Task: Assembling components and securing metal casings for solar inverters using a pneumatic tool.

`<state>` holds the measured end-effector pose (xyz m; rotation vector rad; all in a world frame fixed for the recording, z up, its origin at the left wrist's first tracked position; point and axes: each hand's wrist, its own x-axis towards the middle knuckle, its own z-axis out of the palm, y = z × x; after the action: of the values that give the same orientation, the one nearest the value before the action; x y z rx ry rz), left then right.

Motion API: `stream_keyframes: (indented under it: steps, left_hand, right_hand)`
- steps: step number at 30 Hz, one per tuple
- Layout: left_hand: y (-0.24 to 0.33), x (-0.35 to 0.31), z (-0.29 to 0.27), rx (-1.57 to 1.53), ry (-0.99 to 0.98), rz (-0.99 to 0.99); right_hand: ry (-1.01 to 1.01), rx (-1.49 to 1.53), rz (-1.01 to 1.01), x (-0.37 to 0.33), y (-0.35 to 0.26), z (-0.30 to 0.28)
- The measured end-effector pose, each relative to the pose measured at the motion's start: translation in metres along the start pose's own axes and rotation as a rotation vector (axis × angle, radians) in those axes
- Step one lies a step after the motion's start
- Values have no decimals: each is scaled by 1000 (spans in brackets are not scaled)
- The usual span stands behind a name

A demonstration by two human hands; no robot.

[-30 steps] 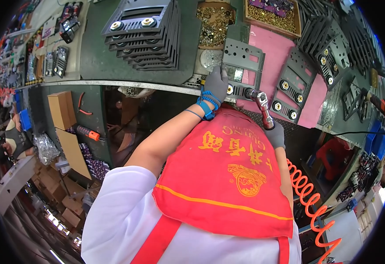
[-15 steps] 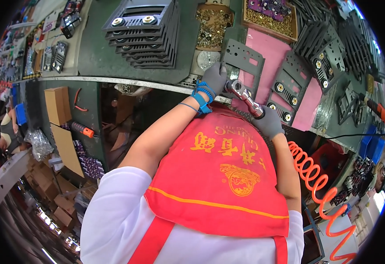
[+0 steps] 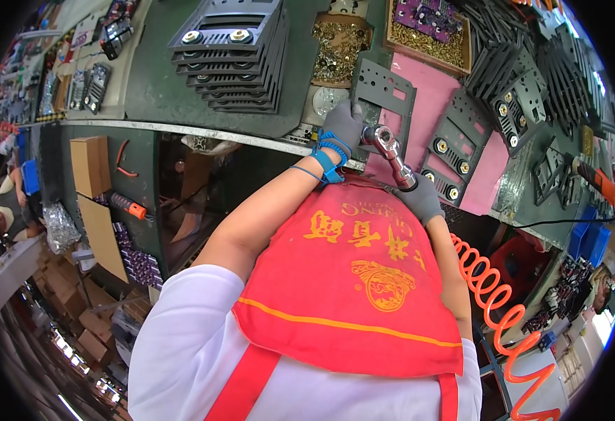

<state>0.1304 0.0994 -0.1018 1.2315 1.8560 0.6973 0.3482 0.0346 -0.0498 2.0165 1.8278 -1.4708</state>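
My gloved left hand (image 3: 345,123) is closed at the near left corner of a grey slotted metal plate (image 3: 368,85), its fingers pressed on the plate's edge. A chrome ratchet wrench (image 3: 395,160) sits with its head over the near part of this plate, and my gloved right hand (image 3: 423,199) is wrapped round its handle end. The wrench head hides whatever fastener lies beneath it. To the right, a similar plate (image 3: 455,126) carries several brass-coloured nuts on round fittings. A pink sheet (image 3: 423,77) lies under the plates.
A stack of grey plates with nuts (image 3: 234,70) stands at left. Beyond my hands are a tray of small brass parts (image 3: 339,49) and a wooden box (image 3: 430,52) of brass pieces with a purple board. More plates (image 3: 497,42) pile up at right. An orange coiled hose (image 3: 493,291) hangs beside my right arm.
My right hand has shifted slightly left and nearer to me, swinging the wrench handle with it. My left hand stays at the plate's corner.
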Motion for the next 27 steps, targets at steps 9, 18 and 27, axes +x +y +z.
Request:
stream_keyframes:
  steps: [9,18,27]
  left_hand:
    - [6,-3,0,-7,45,-12]
    - [4,-3,-6,-3,115,16]
    - [92,11,-145,68,206,725]
  right_hand:
    - [22,-83,0,8,10,-2]
    - [47,-115,-72,14,9,-5]
    - [279,-165,-336,-30,-58,-60]
